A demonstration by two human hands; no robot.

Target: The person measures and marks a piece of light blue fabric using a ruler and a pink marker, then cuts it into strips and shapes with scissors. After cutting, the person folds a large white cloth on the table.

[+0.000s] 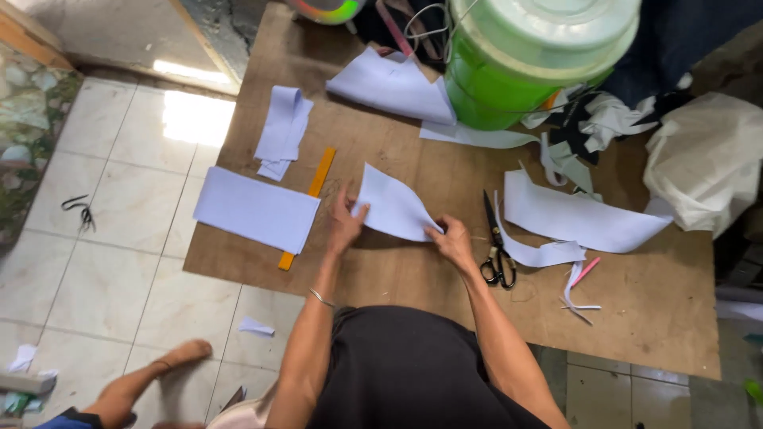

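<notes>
A pale lavender fabric piece [393, 208] lies on the brown wooden board [397, 151] in front of me. My left hand [344, 225] presses its left edge, thumb up against the cloth. My right hand [453, 241] pinches its lower right corner. Black scissors [495, 248] lie just right of my right hand, tips pointing away from me. An orange ruler [310, 203] lies left of my left hand, partly under a folded lavender rectangle [256, 209].
More lavender pieces lie around: a folded strip [283, 131], a large sheet [393, 86], a wide piece [580, 219]. A green bucket [524, 59] stands at the back. White cloth [703, 159] sits at right. A pink marker [586, 271] lies near scraps. Another person's foot [179, 355] rests on the tiled floor.
</notes>
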